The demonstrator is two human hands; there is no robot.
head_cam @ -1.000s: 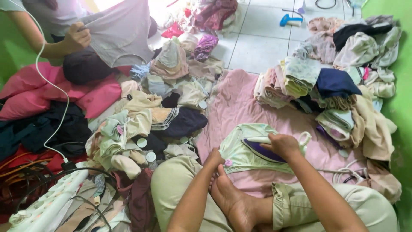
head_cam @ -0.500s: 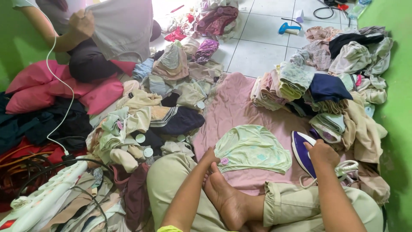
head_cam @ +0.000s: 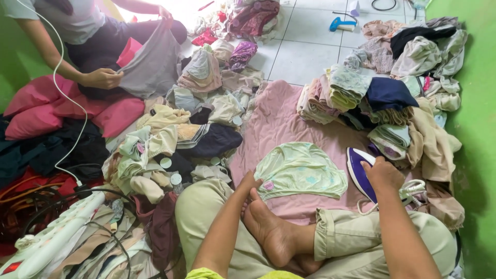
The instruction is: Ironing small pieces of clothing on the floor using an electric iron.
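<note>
The right hand is gripping the purple iron, standing at three o'clock of the green garment; the left hand is pinching, seemingly, its seven o'clock edge.

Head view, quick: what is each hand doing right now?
Left hand: fingers resting on the edge of the pale green printed garment; grip cannot be told.
Right hand: closed on the purple-and-white clothes iron.

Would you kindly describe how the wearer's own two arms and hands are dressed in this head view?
Both forearms are bare to the bottom edge of the picture, with no sleeves showing. The left hand and the right hand wear no gloves, and no rings, watch or bracelets can be made out. A sliver of yellow-green fabric shows beside the left arm at the bottom edge.
</note>
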